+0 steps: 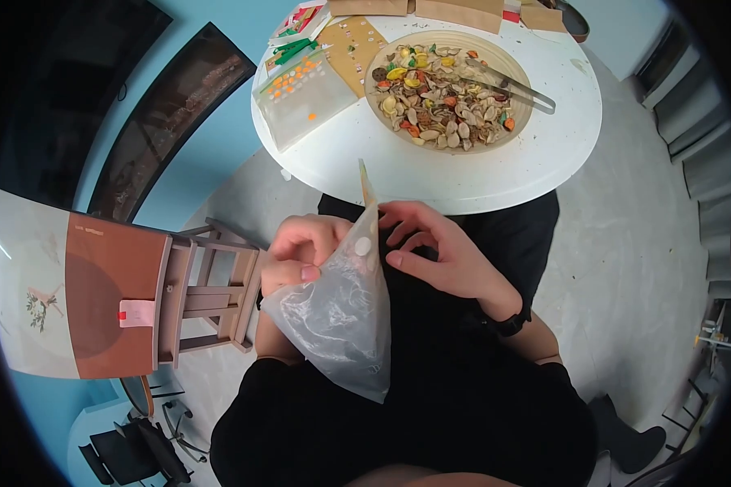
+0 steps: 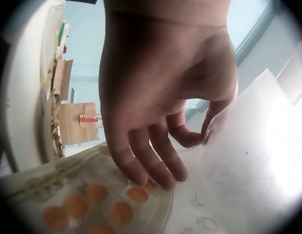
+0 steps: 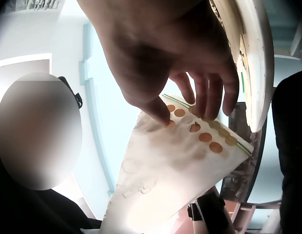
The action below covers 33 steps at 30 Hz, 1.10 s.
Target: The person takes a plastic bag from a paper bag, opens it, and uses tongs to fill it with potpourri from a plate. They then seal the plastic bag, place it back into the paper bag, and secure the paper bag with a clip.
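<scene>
A translucent zip bag (image 1: pixel 333 325) with a row of round orange dots hangs tilted over the person's lap. My left hand (image 1: pixel 300 247) pinches it at one side between thumb and fingers. In the left wrist view the other fingers of the left hand (image 2: pixel 156 112) lie close by the orange dots (image 2: pixel 97 193). My right hand (image 1: pixel 447 256) is at the bag's other side, fingers loosely bent and thumb apart from them. The right wrist view has the right hand's thumb (image 3: pixel 158 111) over the bag near an orange dot, with fingertips at the zip strip (image 3: pixel 243 145).
On the white table (image 1: pixel 560 154) ahead stands a round tray (image 1: pixel 378 114) of dried plant pieces, with metal tongs (image 1: pixel 528 96) across it. Another dotted zip bag (image 1: pixel 300 122) lies left of it. Brown paper bags (image 1: pixel 463 15) line the far side. A wooden stool (image 1: pixel 211 300) stands at left.
</scene>
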Tool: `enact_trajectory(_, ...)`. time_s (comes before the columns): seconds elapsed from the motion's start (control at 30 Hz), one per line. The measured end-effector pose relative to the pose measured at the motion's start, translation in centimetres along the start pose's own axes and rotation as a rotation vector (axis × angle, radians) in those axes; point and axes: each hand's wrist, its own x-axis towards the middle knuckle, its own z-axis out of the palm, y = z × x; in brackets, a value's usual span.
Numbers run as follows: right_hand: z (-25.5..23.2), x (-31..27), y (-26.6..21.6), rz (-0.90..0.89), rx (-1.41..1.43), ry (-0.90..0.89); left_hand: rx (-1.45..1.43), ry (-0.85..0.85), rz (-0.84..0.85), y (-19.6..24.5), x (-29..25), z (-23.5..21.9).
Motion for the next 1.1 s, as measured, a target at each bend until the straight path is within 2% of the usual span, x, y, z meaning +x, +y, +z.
enact_trajectory(0.1,-0.6,-0.9,0.5,-0.018,-0.011,-0.015,-0.038,-0.031,-0.075,-0.9,0.6,0.9)
enact_trajectory(0.2,-0.9,-1.8,1.1,0.059,0.051,-0.049,-0.027,0.015,-0.167,-1.8,0.9,2.3)
enact_trajectory(0.27,-0.7,-2.3,1.2,0.065,0.128,-0.004,-0.006,-0.009,-0.181,-2.2,1.1,2.6)
enact_trajectory(0.37,-0.5,-2.8,1.7,0.054,0.221,0.03,-0.088,0.18,-0.205,-2.5,0.7,4.7)
enact_trajectory(0.47,-0.5,-3.1,1.7,0.068,0.223,0.01,-0.006,0.155,-0.226,-2.9,1.4,4.2)
enact_trajectory(0.57,-0.3,-3.2,1.3,0.077,0.251,0.021,0.227,0.249,-0.085,-4.1,2.0,6.4)
enact_trajectory(0.67,-0.2,-3.6,1.3,0.071,0.293,0.037,0.237,0.208,-0.189,-4.5,1.4,5.2)
enact_trajectory(0.77,-0.2,-3.6,1.7,-0.004,0.282,0.079,0.278,0.2,-0.186,-4.3,1.3,5.4)
enact_trajectory(0.87,-0.5,-3.8,1.5,-0.042,0.279,0.139,0.402,0.288,-0.084,-5.0,1.4,5.2)
enact_trajectory(0.97,-0.7,-3.9,0.6,-0.057,0.272,0.185,0.616,0.313,-0.106,-4.7,1.9,4.8)
enact_trajectory(1.1,-0.6,-3.5,0.4,-0.127,0.252,0.215,0.593,0.2,-0.169,-4.7,2.1,3.8)
